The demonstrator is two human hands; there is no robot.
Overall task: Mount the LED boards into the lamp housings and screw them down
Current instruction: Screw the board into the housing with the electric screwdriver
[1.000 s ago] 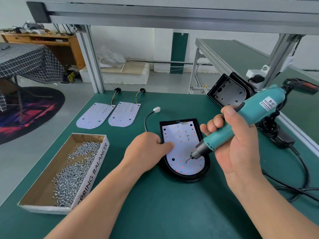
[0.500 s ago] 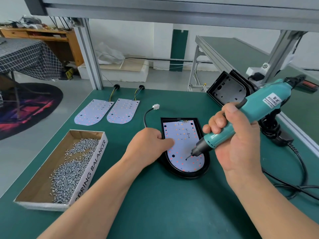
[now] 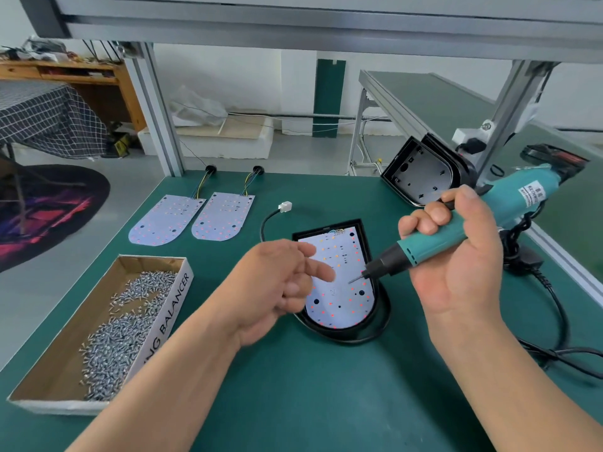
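Observation:
A white LED board (image 3: pixel 342 298) lies inside a black lamp housing (image 3: pixel 380 318) at the middle of the green bench. My right hand (image 3: pixel 456 256) grips a teal electric screwdriver (image 3: pixel 509 200); its bit points down-left and ends just over the board's middle right. My left hand (image 3: pixel 280 282) hovers at the board's left edge with loosely spread fingers and nothing in it, the index finger reaching over the board. Whether a fingertip touches the board is unclear. The housing's black lead ends in a white connector (image 3: pixel 285 207).
Two spare LED boards (image 3: pixel 166 220) (image 3: pixel 223 216) with wire tails lie at the back left. A cardboard box (image 3: pixel 65 363) with several loose screws (image 3: pixel 124 327) sits front left. An empty black housing (image 3: pixel 421 177) leans at the back right. The screwdriver's cable (image 3: pixel 561 314) loops along the right.
My left hand has lifted from pressing the board's left edge and its fingers have spread. The screwdriver bit has risen slightly off the board.

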